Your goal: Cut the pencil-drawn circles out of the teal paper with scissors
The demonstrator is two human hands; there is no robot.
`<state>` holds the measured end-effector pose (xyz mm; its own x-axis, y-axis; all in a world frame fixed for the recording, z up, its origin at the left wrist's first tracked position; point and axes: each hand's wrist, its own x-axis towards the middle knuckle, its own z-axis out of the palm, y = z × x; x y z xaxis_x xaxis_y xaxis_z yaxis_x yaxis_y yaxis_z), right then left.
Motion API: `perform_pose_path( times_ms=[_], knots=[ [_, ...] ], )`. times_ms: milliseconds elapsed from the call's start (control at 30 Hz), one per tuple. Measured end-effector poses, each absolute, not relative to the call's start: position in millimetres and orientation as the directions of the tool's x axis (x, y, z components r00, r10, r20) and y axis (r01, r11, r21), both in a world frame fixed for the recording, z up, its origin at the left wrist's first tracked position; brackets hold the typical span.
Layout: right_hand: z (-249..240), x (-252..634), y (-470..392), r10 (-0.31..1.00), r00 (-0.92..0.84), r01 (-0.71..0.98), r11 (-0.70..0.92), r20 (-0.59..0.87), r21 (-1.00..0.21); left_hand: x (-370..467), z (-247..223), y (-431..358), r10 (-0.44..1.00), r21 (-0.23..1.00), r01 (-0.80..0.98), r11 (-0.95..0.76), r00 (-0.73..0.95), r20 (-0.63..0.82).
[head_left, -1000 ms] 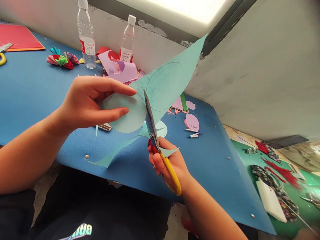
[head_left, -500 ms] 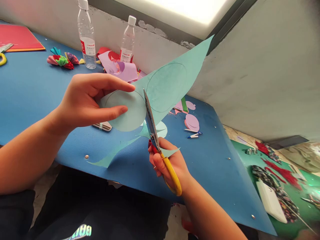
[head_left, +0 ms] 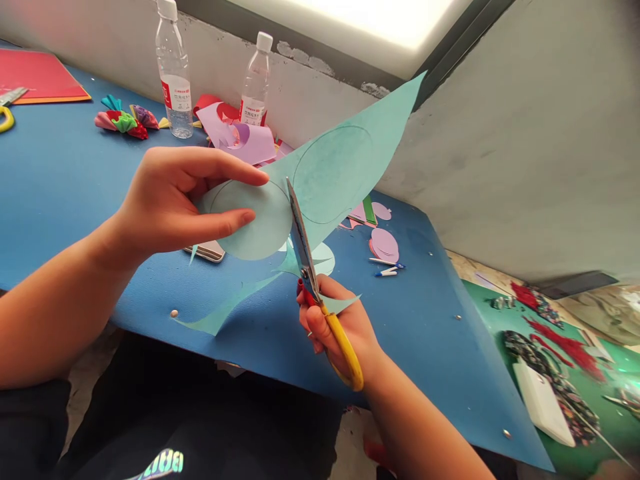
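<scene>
My left hand [head_left: 175,197] grips a sheet of light teal paper [head_left: 370,137], thumb on top and fingers at its edge and beneath. Drawn circles show on the sheet; the nearer one, under my thumb, has its lower edge cut round. In my right hand [head_left: 340,327] are scissors [head_left: 305,247] with yellow handles and a red part. Their blades stand upright in the paper between the two circles and look closed or nearly so. A small teal scrap lies against the handle. Below the sheet, a curved teal offcut [head_left: 225,310] rests on the table.
The blue table [head_left: 410,347] holds two clear bottles [head_left: 176,93], purple paper scraps [head_left: 240,137], colourful folded pieces [head_left: 127,121], purple paper circles [head_left: 384,245], pens [head_left: 387,271] and a red paper stack [head_left: 37,73]. A green table [head_left: 490,313] with assorted items adjoins at right.
Both hands and the scissors stay almost in place. The near circle's lower edge has lifted very slightly, and a small teal tip now shows below my left hand.
</scene>
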<state>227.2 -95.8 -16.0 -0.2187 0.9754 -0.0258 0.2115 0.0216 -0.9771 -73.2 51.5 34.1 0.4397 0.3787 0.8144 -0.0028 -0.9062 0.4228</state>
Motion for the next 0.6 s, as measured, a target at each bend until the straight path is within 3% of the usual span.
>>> perform_pose_path(
  times_ms=[100,167,300,567,600],
  knots=[
    [-16,227,-96,0.974,-0.224,0.204,0.007,-0.039,-0.979,-70,35,46,0.49,0.512,0.045,-0.858,0.371,0.788],
    [-16,228,-97,0.973,-0.227,0.204,-0.002,-0.05,-0.979,-69,37,40,0.47,0.489,0.044,-0.871,0.361,0.805],
    [-17,230,-96,0.974,-0.224,0.208,0.001,-0.046,-0.978,-71,42,28,0.59,0.56,0.199,-0.804,0.373,0.716],
    [-19,230,-93,0.973,-0.23,0.183,0.035,-0.008,-0.982,-70,39,42,0.493,0.513,0.058,-0.857,0.384,0.781],
    [-19,230,-93,0.973,-0.231,0.186,0.034,-0.01,-0.982,-69,39,45,0.411,0.449,-0.012,-0.893,0.384,0.827]
  ],
)
